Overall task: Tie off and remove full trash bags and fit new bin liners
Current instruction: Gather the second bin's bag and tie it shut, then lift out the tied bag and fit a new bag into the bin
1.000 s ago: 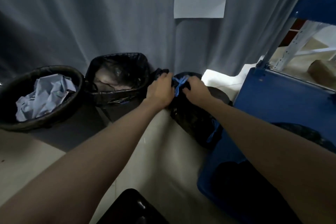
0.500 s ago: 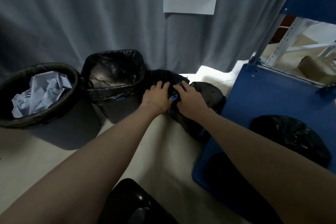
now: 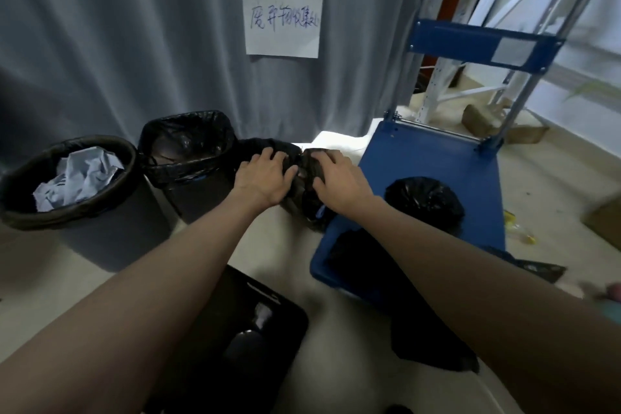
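**Currently: both hands down on a black trash bag on the floor**

Both hands lie palm-down on the black trash bag, fingers bent over its top. The left hand has its fingers spread and curled into the plastic; the right hand grips the bunched film likewise. Whether a knot sits between them cannot be told, since the hands cover the neck.

The bag rests on the floor directly beneath the hands, against the grey curtain. Its long axis appears to run away from the person towards the curtain, though much of its outline is hidden and dark.

Left of the left hand stands a lined square bin, and further left a round bin holding crumpled paper. Right of the right hand, a blue trolley carries another black bag. Nearer the person than the hands, a dark object is cut off and unclear. Above, a handwritten paper sign hangs on the curtain.
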`<state>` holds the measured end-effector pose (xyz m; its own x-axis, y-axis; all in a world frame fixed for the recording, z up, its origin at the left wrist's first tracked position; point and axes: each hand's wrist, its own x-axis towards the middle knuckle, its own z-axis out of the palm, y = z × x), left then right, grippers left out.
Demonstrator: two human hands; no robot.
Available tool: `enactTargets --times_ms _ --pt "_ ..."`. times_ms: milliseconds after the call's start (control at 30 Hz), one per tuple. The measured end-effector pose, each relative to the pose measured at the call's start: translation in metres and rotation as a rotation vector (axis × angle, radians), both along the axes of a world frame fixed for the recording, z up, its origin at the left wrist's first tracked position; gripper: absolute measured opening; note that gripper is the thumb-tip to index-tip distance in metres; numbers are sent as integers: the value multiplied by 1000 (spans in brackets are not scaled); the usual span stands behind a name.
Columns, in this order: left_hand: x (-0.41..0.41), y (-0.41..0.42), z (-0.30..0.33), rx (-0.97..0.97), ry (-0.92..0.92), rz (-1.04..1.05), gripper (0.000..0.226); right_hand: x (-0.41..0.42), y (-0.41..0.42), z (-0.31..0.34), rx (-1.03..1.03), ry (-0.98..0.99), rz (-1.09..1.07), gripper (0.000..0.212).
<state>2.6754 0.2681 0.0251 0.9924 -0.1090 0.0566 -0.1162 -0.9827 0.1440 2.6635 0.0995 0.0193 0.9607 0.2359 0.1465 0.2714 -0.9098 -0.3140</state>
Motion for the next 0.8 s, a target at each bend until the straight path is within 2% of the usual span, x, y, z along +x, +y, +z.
enactTargets --times_ms 167,367,533,700,733,800 --pt "-36 -42 -6 -16 33 -43 56 -47 -42 0 -24 13 -62 50" --pt "-67 -93 -19 8 145 -122 52 -82 -110 -8 -110 122 -187 45" --pt "-85 -129 -52 -17 334 -198 51 -107 -155 -36 -229 292 -276 45" --pt "-99 -155 -87 -99 534 -302 60 -115 -175 -68 -163 559 -292 63" --pt "-101 -159 -90 -120 548 -310 63 -115 -176 -73 -163 572 -283 60" --pt "-101 -166 -93 -140 540 -324 70 -111 -175 -81 -174 565 -268 38"
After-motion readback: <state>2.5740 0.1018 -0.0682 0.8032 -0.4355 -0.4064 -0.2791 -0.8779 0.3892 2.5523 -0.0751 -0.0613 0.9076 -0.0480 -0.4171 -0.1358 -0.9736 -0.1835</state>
